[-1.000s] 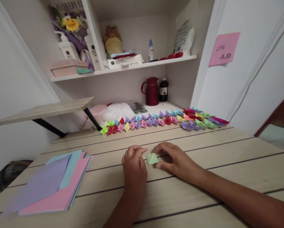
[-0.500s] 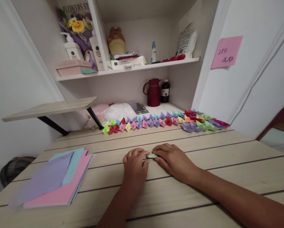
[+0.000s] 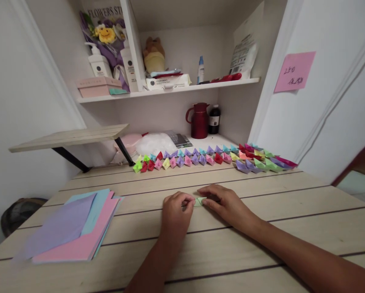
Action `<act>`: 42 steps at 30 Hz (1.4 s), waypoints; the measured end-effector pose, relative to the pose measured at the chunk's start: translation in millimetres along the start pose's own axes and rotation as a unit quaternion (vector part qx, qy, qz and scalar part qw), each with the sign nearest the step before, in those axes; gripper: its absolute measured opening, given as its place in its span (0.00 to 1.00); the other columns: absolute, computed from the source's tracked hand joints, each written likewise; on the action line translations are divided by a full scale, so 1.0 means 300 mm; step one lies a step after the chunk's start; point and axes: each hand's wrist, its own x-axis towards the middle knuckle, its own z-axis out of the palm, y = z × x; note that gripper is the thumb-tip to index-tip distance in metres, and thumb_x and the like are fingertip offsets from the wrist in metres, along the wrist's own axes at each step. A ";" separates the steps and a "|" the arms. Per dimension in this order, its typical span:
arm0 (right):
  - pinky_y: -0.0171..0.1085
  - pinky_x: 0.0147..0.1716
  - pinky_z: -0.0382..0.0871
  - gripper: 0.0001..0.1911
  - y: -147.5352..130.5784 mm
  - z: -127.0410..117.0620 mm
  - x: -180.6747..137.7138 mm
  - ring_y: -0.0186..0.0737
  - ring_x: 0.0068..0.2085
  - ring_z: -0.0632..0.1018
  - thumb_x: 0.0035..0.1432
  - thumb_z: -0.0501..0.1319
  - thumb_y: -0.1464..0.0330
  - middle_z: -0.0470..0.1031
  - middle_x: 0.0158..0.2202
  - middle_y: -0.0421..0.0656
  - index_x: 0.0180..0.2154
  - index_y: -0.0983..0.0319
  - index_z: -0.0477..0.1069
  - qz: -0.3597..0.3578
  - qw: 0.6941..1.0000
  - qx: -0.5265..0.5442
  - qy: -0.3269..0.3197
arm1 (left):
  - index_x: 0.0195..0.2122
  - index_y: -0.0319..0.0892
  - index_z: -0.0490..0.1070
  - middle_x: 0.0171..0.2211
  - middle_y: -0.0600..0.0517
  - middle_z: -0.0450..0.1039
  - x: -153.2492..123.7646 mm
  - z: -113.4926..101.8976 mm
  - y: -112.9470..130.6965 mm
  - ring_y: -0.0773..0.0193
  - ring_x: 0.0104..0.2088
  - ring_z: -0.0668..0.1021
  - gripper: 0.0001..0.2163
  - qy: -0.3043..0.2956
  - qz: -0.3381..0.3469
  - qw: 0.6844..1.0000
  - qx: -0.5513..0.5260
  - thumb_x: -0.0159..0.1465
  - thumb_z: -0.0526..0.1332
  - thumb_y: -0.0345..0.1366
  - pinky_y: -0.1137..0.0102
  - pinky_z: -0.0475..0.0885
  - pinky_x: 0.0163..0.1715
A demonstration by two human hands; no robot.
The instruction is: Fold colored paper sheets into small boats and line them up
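Observation:
A small light-green folded paper piece (image 3: 199, 200) lies on the pale wooden table (image 3: 261, 211), between my two hands. My left hand (image 3: 176, 211) is curled, its fingertips pinching the paper's left end. My right hand (image 3: 225, 202) lies over the paper's right end, fingers pressed down on it. Most of the paper is hidden under my fingers. A long row of folded paper boats (image 3: 206, 158) in several colours runs along the table's far edge.
A stack of purple, blue and pink paper sheets (image 3: 72, 228) lies at the left. A raised wooden board (image 3: 69, 137) on black legs stands at back left. Behind are a red jug (image 3: 199, 120), a dark bottle (image 3: 214, 120) and a cluttered shelf (image 3: 170, 87). A pink note (image 3: 294, 71) sticks on the right wall.
The green paper stood up as a wider shape one second ago; now it is pressed flat and narrow between my fingertips. Both hands have closed in on it.

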 end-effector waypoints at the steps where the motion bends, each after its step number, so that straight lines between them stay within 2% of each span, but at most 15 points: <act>1: 0.41 0.41 0.71 0.11 -0.004 0.002 -0.003 0.43 0.41 0.77 0.58 0.60 0.68 0.78 0.42 0.45 0.43 0.58 0.73 0.008 1.000 0.011 0.011 | 0.26 0.43 0.74 0.27 0.54 0.76 -0.001 0.003 0.003 0.63 0.31 0.77 0.06 0.000 0.017 0.999 0.028 0.57 0.60 0.26 0.67 0.67 0.38; 4: 0.41 0.42 0.69 0.07 -0.016 0.007 -0.010 0.44 0.41 0.76 0.58 0.60 0.69 0.78 0.39 0.44 0.39 0.58 0.74 -0.007 1.000 0.010 0.020 | 0.26 0.43 0.73 0.26 0.55 0.75 -0.006 0.012 0.010 0.63 0.31 0.76 0.06 0.008 0.055 0.995 0.086 0.55 0.61 0.25 0.63 0.65 0.42; 9: 0.41 0.43 0.67 0.04 -0.031 0.003 -0.014 0.43 0.41 0.75 0.57 0.61 0.70 0.78 0.36 0.42 0.33 0.58 0.74 -0.024 0.999 0.021 0.040 | 0.25 0.42 0.71 0.24 0.56 0.73 -0.013 0.023 0.018 0.64 0.29 0.75 0.07 0.036 0.075 0.991 0.103 0.55 0.61 0.23 0.64 0.64 0.42; 12: 0.39 0.41 0.68 0.03 -0.033 -0.002 -0.016 0.42 0.40 0.76 0.56 0.62 0.70 0.77 0.35 0.42 0.31 0.58 0.74 0.005 0.996 0.073 0.045 | 0.26 0.42 0.70 0.25 0.56 0.74 -0.016 0.025 0.026 0.64 0.29 0.75 0.07 0.047 0.081 0.992 0.088 0.55 0.61 0.23 0.64 0.64 0.41; 17: 0.37 0.37 0.69 0.05 -0.022 0.006 -0.013 0.40 0.35 0.76 0.56 0.62 0.67 0.76 0.30 0.40 0.29 0.60 0.75 0.102 0.975 0.199 0.005 | 0.29 0.43 0.71 0.28 0.57 0.75 -0.019 0.021 0.041 0.65 0.31 0.76 0.06 0.058 0.089 0.993 0.056 0.56 0.61 0.24 0.64 0.64 0.43; 21: 0.36 0.33 0.68 0.06 -0.021 0.014 -0.011 0.39 0.32 0.75 0.56 0.61 0.66 0.77 0.30 0.40 0.30 0.61 0.75 0.128 0.970 0.207 -0.010 | 0.27 0.43 0.71 0.26 0.56 0.75 -0.014 0.023 0.034 0.65 0.29 0.76 0.06 0.052 0.055 0.996 0.047 0.55 0.61 0.25 0.65 0.65 0.40; 24: 0.36 0.33 0.68 0.04 -0.028 0.012 -0.013 0.39 0.32 0.75 0.56 0.62 0.67 0.77 0.30 0.40 0.31 0.60 0.75 0.103 0.981 0.161 0.007 | 0.26 0.43 0.72 0.26 0.55 0.75 -0.009 0.028 0.026 0.65 0.28 0.76 0.06 0.058 0.032 0.997 0.032 0.54 0.61 0.25 0.66 0.67 0.37; 28: 0.37 0.40 0.67 0.03 -0.034 -0.002 -0.016 0.40 0.39 0.75 0.56 0.61 0.71 0.76 0.37 0.42 0.30 0.59 0.74 0.018 0.995 0.082 0.046 | 0.26 0.43 0.71 0.25 0.55 0.75 -0.009 0.030 0.028 0.65 0.27 0.76 0.06 0.054 0.050 0.996 0.043 0.53 0.60 0.24 0.67 0.67 0.36; 32: 0.38 0.39 0.66 0.05 -0.033 -0.014 -0.013 0.40 0.39 0.74 0.56 0.61 0.72 0.74 0.37 0.43 0.29 0.59 0.73 -0.019 0.997 0.057 0.038 | 0.24 0.43 0.69 0.23 0.56 0.73 -0.013 0.031 0.035 0.66 0.25 0.75 0.06 0.060 0.057 0.994 0.064 0.52 0.59 0.24 0.68 0.67 0.35; 37: 0.37 0.39 0.67 0.05 -0.025 -0.007 -0.004 0.39 0.36 0.75 0.55 0.62 0.70 0.74 0.32 0.41 0.27 0.60 0.73 0.033 0.991 0.128 0.023 | 0.22 0.43 0.66 0.22 0.56 0.71 -0.013 0.039 0.026 0.67 0.22 0.73 0.06 0.081 0.019 0.995 0.047 0.51 0.58 0.25 0.71 0.68 0.29; 42: 0.37 0.38 0.68 0.06 -0.013 0.004 0.004 0.41 0.37 0.75 0.53 0.63 0.66 0.76 0.32 0.42 0.27 0.60 0.74 0.097 0.975 0.200 0.010 | 0.22 0.43 0.67 0.23 0.55 0.72 -0.014 0.040 0.022 0.67 0.23 0.73 0.05 0.087 0.008 0.996 0.036 0.51 0.58 0.26 0.71 0.69 0.29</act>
